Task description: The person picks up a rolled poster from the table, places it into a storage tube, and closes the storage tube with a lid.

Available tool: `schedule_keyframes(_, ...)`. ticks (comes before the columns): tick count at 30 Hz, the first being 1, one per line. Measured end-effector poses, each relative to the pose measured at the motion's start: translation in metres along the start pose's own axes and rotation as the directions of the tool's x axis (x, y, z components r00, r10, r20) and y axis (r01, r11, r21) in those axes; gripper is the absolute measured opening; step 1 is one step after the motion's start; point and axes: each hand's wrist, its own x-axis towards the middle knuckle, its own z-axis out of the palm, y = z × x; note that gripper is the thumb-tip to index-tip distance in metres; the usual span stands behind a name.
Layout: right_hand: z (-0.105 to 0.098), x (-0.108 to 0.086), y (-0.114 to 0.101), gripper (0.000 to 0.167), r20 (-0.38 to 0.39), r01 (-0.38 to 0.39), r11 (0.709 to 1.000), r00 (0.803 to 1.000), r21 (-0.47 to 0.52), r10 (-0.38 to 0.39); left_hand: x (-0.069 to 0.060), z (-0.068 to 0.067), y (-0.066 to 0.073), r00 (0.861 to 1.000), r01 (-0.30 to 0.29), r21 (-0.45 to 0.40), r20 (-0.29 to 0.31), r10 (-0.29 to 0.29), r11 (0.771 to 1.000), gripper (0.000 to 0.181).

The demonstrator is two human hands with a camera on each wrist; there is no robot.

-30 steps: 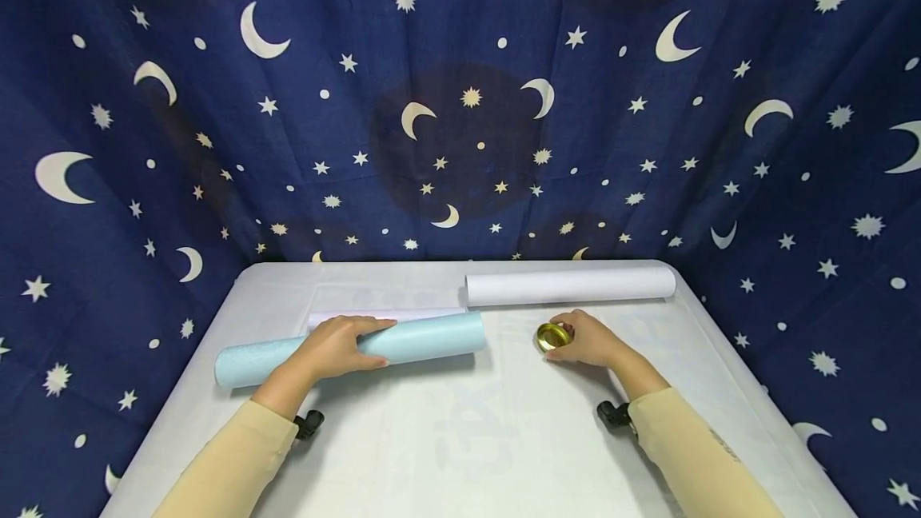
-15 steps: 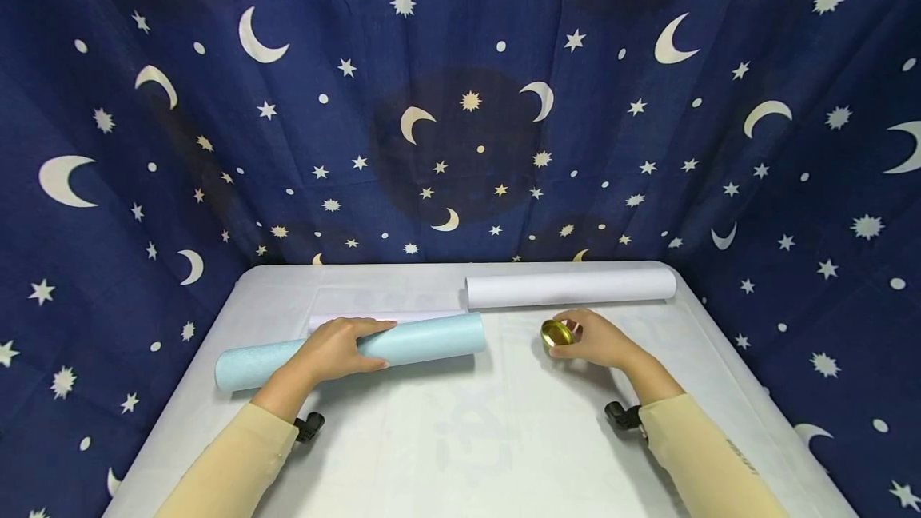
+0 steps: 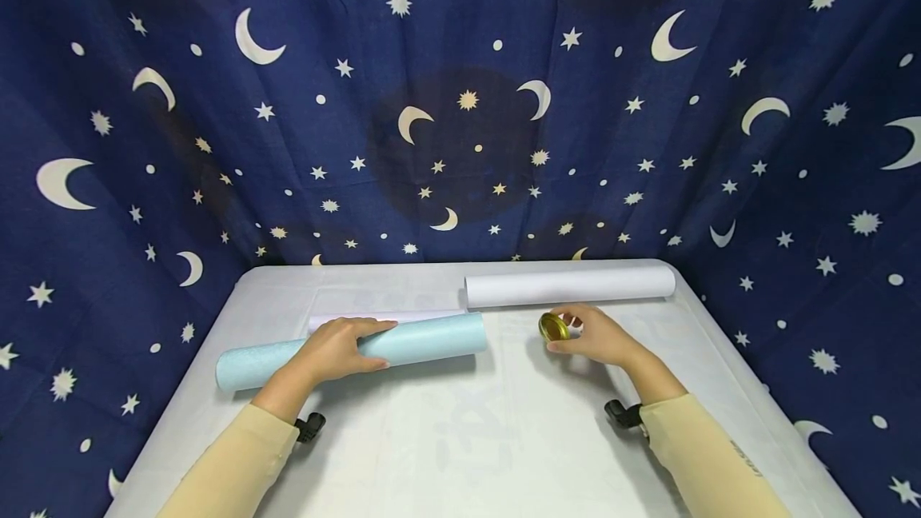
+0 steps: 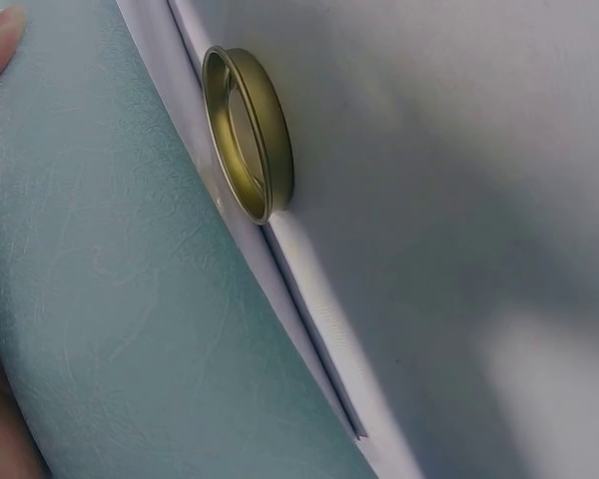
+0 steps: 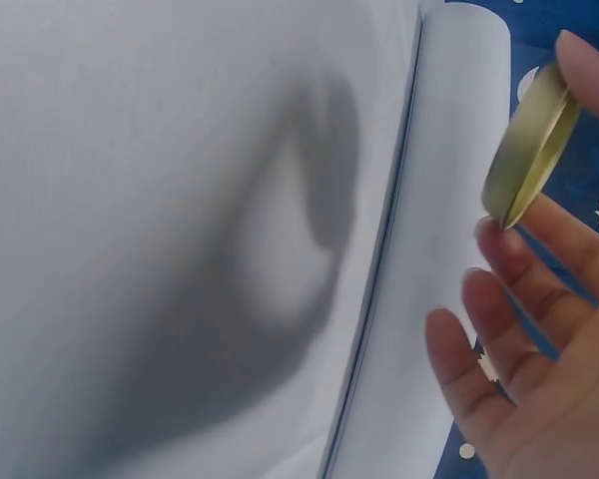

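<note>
1. Okay, head view, left side: left hand (image 3: 336, 348) lies across the blue roll (image 3: 435, 338), grip spread wide around its thickness, fingers over the top, thumb on the near side. Roll sits slightly slanted on the white table (image 3: 468, 442).
2. Head view, right side: right hand (image 3: 599, 337) has its grip nearly closed, thumb and fingers pinching a small gold ring (image 3: 549, 329). Ring is tilted, just right of the blue roll's end and well apart from the left hand.
3. Head view, rest: white roll (image 3: 568, 287) along the far edge of the table, right half. Pale roll (image 3: 322, 318) just behind the blue roll, partly hidden. Blue curtain (image 3: 460, 142) with moons and stars behind.
4. Left wrist view: blue roll fills the left side, bits of the left hand at the frame edge; grip mostly out of frame here. Second gold ring (image 4: 273, 125) stands on edge beside the blue roll, over a pale strip. Can't tell what it touches.
5. Right wrist view: gold ring seen nearly edge-on between thumb and index fingertip, other fingers spread. White roll and curtain behind it, hand's shadow on the table.
</note>
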Motion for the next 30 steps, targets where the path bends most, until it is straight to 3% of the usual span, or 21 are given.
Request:
schedule_keyframes(18, -0.001, 0.005, -0.018, 0.055, -0.059, 0.047, 0.995, 0.997, 0.084, -0.042, 0.000, 0.001, 0.002, 1.000, 0.009, -0.004, 0.009, -0.009, 1.000, 0.068)
schedule_keyframes(30, 0.001, 0.013, -0.028, 0.059, -0.002, 0.079, 0.990, 0.997, 0.116, -0.080, 0.000, 0.002, 0.003, 1.000, 0.011, -0.011, 0.001, -0.011, 1.000, 0.068)
